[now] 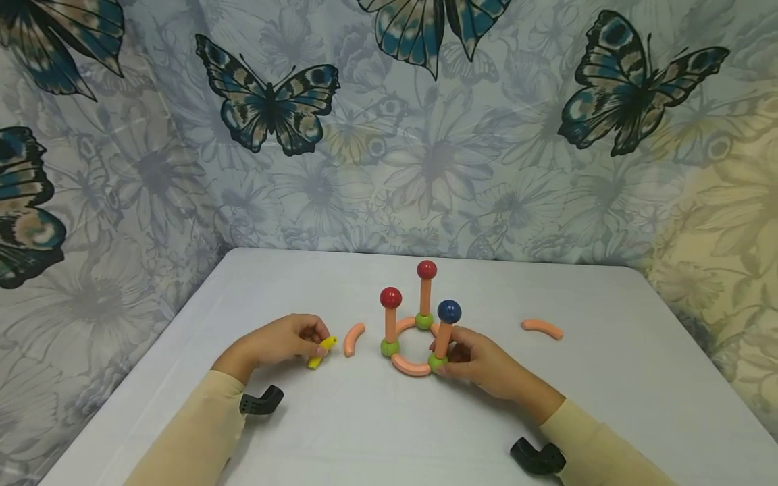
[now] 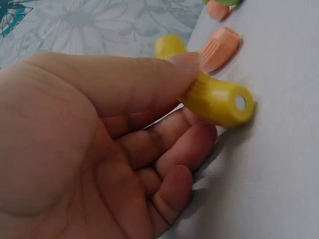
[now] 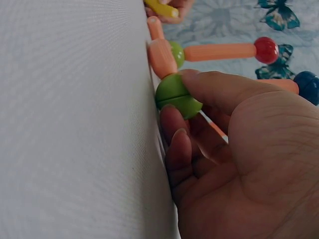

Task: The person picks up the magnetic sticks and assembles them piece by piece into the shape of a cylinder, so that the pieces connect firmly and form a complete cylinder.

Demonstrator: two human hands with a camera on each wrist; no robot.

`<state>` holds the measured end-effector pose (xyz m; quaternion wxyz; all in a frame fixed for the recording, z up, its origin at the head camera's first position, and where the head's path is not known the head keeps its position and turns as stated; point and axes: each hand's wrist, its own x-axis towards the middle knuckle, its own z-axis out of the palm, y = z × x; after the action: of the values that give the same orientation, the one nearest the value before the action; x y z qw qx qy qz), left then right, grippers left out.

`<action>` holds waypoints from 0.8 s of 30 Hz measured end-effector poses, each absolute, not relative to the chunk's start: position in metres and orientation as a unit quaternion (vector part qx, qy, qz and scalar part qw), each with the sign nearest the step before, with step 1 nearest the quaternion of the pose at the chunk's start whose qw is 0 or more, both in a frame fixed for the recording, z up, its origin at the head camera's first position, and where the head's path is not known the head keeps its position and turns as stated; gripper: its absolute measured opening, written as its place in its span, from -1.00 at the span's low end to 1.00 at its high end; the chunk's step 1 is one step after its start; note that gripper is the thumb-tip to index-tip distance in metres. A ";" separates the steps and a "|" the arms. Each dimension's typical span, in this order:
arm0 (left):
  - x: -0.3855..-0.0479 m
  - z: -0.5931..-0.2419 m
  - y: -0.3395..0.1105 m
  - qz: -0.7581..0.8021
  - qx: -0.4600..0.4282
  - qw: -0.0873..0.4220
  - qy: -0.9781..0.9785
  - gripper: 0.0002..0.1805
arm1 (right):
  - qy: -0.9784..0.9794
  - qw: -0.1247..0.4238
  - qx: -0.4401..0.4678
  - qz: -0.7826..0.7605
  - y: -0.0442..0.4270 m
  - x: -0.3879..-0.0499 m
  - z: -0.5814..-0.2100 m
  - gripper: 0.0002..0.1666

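My left hand (image 1: 281,343) pinches a yellow magnetic rod (image 2: 222,101) between thumb and fingers, low over the table; a silvery disc shows in its end. My right hand (image 1: 489,368) grips a green ball (image 3: 172,92) at the near right of a ring of green balls and curved orange rods (image 1: 410,366). Straight orange rods (image 1: 426,297) stand upright on the green balls. Two carry red balls (image 1: 391,297) and the one by my right hand carries a blue ball (image 1: 449,311). My right fingers partly hide the ring's right side.
A loose curved orange rod (image 1: 354,339) lies between my left hand and the ring. Another curved orange rod (image 1: 543,329) lies farther right on the white table (image 1: 620,378). Patterned cloth with butterflies (image 1: 270,104) hangs behind the table's back edge.
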<state>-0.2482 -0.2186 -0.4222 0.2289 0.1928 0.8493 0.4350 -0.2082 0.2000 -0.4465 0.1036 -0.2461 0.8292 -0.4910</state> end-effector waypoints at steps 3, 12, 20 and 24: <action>-0.251 -0.425 -0.219 0.471 0.161 0.214 0.840 -0.73 | 0.830 0.102 -0.246 -0.490 0.200 -0.208 -0.446 -0.68; -0.257 -0.428 -0.211 0.531 0.072 0.165 0.828 -0.66 | 0.831 0.106 -0.246 -0.487 0.201 -0.208 -0.446 -0.66; -0.259 -0.420 -0.192 0.573 0.044 0.144 0.806 -0.56 | 0.836 0.108 -0.240 -0.481 0.201 -0.208 -0.446 -0.65; -0.267 -0.410 -0.179 0.594 0.022 0.140 0.792 -0.53 | 0.831 0.108 -0.244 -0.488 0.201 -0.208 -0.447 -0.66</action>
<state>-0.2673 -0.1788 -0.4100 0.1400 0.0220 0.7916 0.5944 -0.2084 0.2010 -0.4468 0.1076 -0.2438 0.8313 -0.4878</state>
